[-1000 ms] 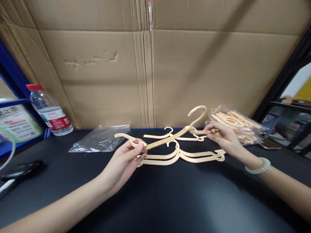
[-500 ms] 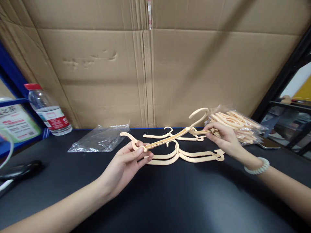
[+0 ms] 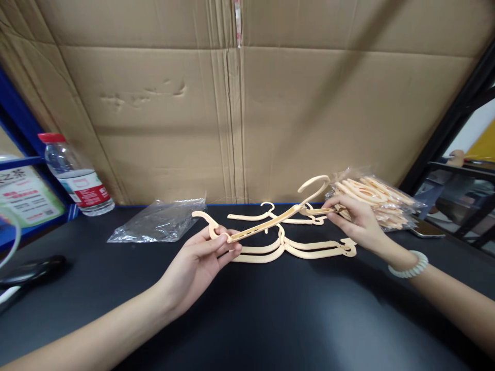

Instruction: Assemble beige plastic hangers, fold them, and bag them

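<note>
A cream plastic folding hanger (image 3: 266, 224) is held above the table, its hook tilted up to the right. My left hand (image 3: 204, 257) pinches the hanger's left end, where a curved notch sticks out past the thumb. The fingertips of my right hand (image 3: 358, 219) close on the opposite arm, hiding that end. Below and behind it, more hangers lie flat on the black table: a double-armed hanger (image 3: 313, 251) nearer to me and a slimmer hanger (image 3: 247, 217) farther back, partly covered by the held one.
Behind my right hand sits a clear bag of cream hangers (image 3: 379, 193), with a phone (image 3: 427, 229) beside it. An empty clear bag (image 3: 154, 224) lies at left, near a red-capped bottle (image 3: 83, 180). A black mouse-like object (image 3: 34, 270) is at far left. Cardboard (image 3: 154, 118) stands behind.
The held hanger's hook has dipped slightly and shifted a little left. Both hands keep their grip and have barely moved.
</note>
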`<state>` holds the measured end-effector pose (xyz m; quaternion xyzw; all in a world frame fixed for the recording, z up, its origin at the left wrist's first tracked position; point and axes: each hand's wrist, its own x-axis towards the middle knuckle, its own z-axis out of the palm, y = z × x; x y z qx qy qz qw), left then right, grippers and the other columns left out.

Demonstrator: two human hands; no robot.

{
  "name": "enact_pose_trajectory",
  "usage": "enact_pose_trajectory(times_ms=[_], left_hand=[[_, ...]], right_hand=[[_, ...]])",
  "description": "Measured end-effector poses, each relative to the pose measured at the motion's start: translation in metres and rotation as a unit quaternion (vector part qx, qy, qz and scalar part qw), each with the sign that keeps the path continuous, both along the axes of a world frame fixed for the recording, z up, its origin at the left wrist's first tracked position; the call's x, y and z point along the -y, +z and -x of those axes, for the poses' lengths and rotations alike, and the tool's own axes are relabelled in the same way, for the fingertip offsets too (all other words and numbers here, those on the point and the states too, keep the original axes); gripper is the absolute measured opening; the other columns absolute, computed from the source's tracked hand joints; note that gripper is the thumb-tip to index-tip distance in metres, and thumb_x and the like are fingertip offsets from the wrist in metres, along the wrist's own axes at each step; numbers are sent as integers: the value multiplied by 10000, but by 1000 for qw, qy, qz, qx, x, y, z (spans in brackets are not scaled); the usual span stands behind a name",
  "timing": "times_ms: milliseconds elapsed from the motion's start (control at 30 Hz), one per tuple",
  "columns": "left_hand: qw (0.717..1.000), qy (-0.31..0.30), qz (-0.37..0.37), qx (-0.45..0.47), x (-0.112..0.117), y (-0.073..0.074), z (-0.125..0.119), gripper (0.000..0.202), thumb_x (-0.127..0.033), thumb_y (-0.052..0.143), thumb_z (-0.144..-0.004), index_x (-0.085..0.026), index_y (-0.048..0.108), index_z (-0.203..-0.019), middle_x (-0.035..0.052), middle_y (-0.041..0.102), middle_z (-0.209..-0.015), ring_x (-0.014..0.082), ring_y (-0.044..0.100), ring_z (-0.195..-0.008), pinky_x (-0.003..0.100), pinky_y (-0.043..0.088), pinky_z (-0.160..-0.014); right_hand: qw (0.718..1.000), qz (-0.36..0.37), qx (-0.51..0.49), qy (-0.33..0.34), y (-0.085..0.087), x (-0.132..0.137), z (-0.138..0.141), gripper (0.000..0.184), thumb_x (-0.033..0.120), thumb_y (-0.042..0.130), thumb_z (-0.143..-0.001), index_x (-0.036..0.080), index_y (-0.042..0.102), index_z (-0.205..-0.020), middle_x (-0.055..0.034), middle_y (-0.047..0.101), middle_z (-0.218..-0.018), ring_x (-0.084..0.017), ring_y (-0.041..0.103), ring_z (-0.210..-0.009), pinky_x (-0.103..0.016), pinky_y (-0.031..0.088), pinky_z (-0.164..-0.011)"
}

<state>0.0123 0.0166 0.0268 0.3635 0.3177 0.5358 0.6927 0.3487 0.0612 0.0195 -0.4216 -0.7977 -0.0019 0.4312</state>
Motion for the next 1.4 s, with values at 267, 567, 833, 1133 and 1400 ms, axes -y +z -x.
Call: enact_pose_trajectory(times_ms=[267, 567, 833, 1133, 1400], left_hand=[[999, 21, 3, -37, -1, -4, 0, 177, -32, 562, -845, -128, 589, -699, 13, 564, -675, 149, 642, -723, 289, 578, -805], [996, 54, 30, -60, -7, -10, 1, 200, 11, 579, -796, -140, 538, -672, 17, 607, -681, 115, 615, -654, 229, 554, -710], [991, 97, 45, -82, -10, -14, 3, 232, 58, 569, -725, -145, 501, -637, -10, 574, -625, 97, 571, -565, 194, 522, -593], [985, 132, 65, -93, -8, -11, 3, 259, 83, 524, -717, -148, 488, -606, -14, 567, -569, 107, 571, -512, 215, 538, -542], [979, 182, 44, -85, -11, -7, -1, 304, 98, 488, -793, -126, 534, -593, 54, 663, -660, 147, 706, -684, 224, 598, -690]], right_hand=[[998, -45, 32, 15, -2, -2, -2, 105, 290, 505, -923, 218, 581, -932, -52, 657, -846, -216, 632, -775, -336, 496, -688], [994, -89, 61, 30, -2, 2, 5, 96, 214, 490, -921, 218, 583, -943, -45, 651, -828, -202, 621, -756, -319, 491, -689], [991, -106, 64, 42, -2, 6, 13, 106, 168, 500, -911, 210, 589, -952, -45, 639, -825, -194, 597, -746, -322, 465, -686], [989, -133, 58, 25, -2, 10, 18, 126, 149, 510, -910, 201, 603, -979, -52, 655, -841, -185, 600, -732, -312, 470, -672], [994, -90, 56, 2, -1, 12, 21, 141, 186, 485, -924, 196, 616, -975, -39, 646, -791, -167, 598, -673, -285, 469, -615]])
